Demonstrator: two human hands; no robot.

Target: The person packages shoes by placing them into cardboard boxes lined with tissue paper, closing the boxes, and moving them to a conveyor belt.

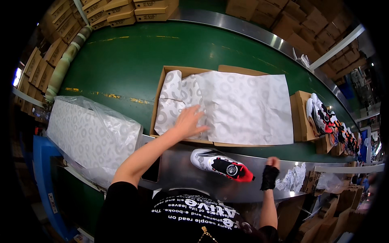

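Note:
An open cardboard shoebox [154, 106] lies on the green belt in front of me, lined with white tissue paper [249, 107] printed with grey shapes. The paper spreads out over the box's right side. My left hand [189, 122] rests on the paper toward the left part of the box, fingers spread. On the steel ledge below the box lies a white, black and red sports shoe [222, 165], toe to the left. To its right, my right hand [271, 172], in a black fingerless glove, is closed above the ledge; whatever its fingers may hold is hidden.
A plastic-wrapped stack of patterned tissue [95, 133] lies at my left. A dark phone [152, 170] sits on the steel ledge [178, 156]. Crumpled paper [292, 178] lies beyond my right hand. Boxes with shoes [320, 115] line the belt [121, 65] at right; stacked shoeboxes [150, 12] stand behind.

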